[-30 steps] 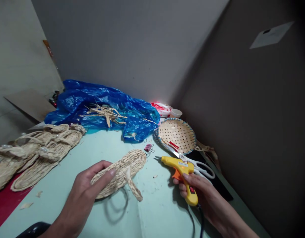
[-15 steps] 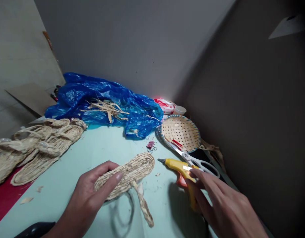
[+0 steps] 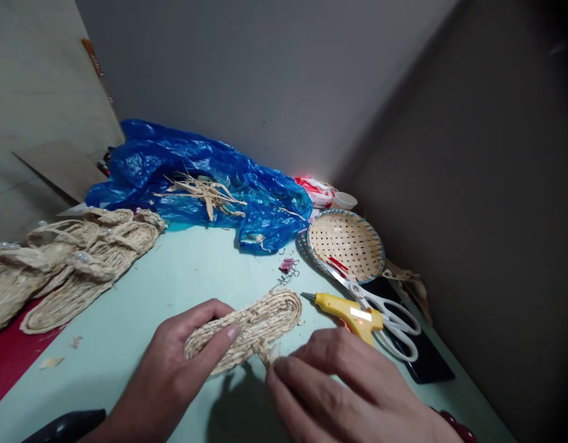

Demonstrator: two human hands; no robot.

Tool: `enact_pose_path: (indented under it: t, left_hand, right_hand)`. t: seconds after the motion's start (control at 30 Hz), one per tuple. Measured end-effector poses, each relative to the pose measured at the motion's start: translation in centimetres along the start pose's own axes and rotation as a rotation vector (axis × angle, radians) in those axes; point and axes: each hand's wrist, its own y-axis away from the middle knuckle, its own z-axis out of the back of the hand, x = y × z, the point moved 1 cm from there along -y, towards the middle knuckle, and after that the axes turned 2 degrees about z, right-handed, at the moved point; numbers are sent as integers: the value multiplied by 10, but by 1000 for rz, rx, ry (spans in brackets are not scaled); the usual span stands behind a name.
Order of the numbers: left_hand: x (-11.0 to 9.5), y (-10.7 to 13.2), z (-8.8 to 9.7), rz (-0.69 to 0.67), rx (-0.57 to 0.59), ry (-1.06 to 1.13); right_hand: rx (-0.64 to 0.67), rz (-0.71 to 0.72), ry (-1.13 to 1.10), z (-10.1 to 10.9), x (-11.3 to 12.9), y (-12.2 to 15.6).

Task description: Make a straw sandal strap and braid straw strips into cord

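Note:
A woven straw sandal sole (image 3: 265, 317) is tilted above the table, its rounded end toward the glue gun. My left hand (image 3: 182, 354) grips its near end, thumb on top and fingers beneath. At the sole's lower edge, my right hand (image 3: 339, 381) pinches the braided straw strap (image 3: 264, 353) that hangs from it; most of the strap is hidden behind my fingers. The yellow glue gun (image 3: 346, 311) lies on the table just beyond my right hand, its nozzle pointing left. White-handled scissors (image 3: 380, 304) lie beside it, blades against the basket.
Finished straw sandals with beads (image 3: 99, 252) sit at the left. A blue plastic bag (image 3: 173, 154) with straw strips (image 3: 207, 194) lies at the back. The woven basket (image 3: 346, 237), pink binder clip (image 3: 287, 265) and dark phone (image 3: 429, 363) are on the right half.
My right hand has left the glue gun, moved left and taken hold of the strap. The glue gun now lies on the table. My left hand still holds the sole.

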Motion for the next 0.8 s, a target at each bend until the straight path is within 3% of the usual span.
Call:
enact_pose_path:
  t: [0.17, 0.27, 0.33, 0.47, 0.8]
  left_hand:
    - [3, 3, -6, -173, -27, -121]
    - [5, 5, -10, -241, -41, -133]
    - [5, 6, -12, -249, -57, -126]
    - [3, 5, -13, -247, -75, -142]
    - [1, 6, -14, -174, -18, -242]
  right_hand:
    - [-22, -134, -317, -6, -12, 2]
    - [-49, -222, -389, -14, -19, 5]
    - [-34, -271, -401, -17, -21, 5]
    - [-26, -228, -382, -19, -21, 5]
    - [2, -210, -313, -17, -22, 3]
